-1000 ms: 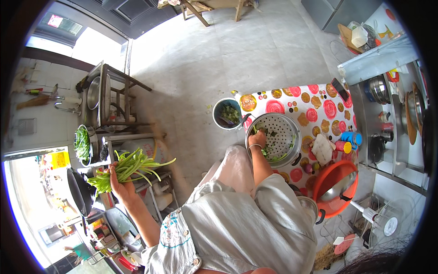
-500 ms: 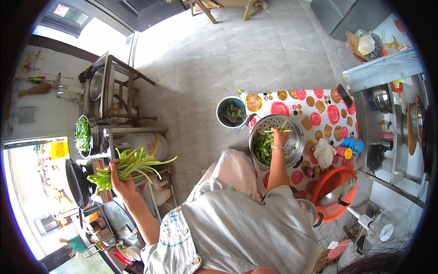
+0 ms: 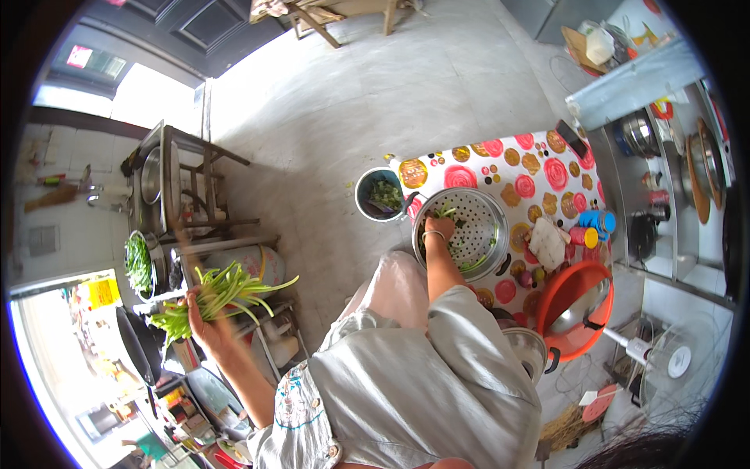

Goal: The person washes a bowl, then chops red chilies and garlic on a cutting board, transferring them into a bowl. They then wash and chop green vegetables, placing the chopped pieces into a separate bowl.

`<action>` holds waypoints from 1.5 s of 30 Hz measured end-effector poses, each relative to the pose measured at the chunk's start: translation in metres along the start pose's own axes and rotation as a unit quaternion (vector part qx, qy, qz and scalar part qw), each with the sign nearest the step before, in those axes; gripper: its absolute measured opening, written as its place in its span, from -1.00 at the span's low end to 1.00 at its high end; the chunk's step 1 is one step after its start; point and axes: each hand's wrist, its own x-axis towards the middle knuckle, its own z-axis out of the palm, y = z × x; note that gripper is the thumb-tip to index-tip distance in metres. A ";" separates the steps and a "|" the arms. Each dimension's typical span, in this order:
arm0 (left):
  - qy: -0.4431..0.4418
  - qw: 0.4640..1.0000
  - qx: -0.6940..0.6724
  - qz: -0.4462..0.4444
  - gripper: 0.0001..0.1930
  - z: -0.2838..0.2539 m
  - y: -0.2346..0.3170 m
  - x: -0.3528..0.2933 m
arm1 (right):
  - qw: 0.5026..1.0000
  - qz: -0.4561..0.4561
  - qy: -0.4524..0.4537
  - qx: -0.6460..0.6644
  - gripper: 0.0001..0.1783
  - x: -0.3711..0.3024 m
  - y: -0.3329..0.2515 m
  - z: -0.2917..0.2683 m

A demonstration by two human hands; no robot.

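A bunch of long green vegetable stems (image 3: 226, 295) is in my left hand (image 3: 201, 319), held up on the left with the fingers wrapped round it. On the flower-patterned table, my right hand (image 3: 440, 227) reaches into a steel colander (image 3: 483, 221). Its fingers are closed on leafy greens (image 3: 445, 212) at the colander's left side, and some stems poke out above the knuckles. A few scraps of green lie along the colander's lower inside wall. Just left of the table stands a bucket (image 3: 379, 193) with cut greens inside.
A red-orange basket (image 3: 551, 313) with a metal bowl sits at the table's near right corner. Beside it are a white block (image 3: 548, 243), a blue jar (image 3: 598, 222) and a phone (image 3: 572, 139). At the left, a pot of greens (image 3: 139, 262) stands near a black pan (image 3: 139, 344).
My right hand has moved left and down within the colander, gathering the greens there and baring more of its perforated bottom. My left hand still holds the stems in nearly the same place.
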 end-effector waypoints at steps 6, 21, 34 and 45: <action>0.005 0.999 0.051 -0.005 -0.90 0.010 0.002 0.004 | 0.968 -0.120 0.033 0.216 -0.71 0.032 0.008 0.017; -0.042 0.999 0.027 -0.020 -0.88 0.024 -0.024 0.010 | 0.998 0.051 0.034 0.015 -0.91 0.078 0.142 -0.080; -0.055 0.997 0.045 -0.020 -0.89 0.027 -0.021 0.001 | 0.990 -0.106 0.052 0.076 -0.77 0.069 0.151 -0.070; -0.025 0.998 0.060 -0.021 -0.89 0.034 -0.030 0.004 | 0.980 -0.075 0.027 -0.181 -0.70 0.041 0.115 -0.080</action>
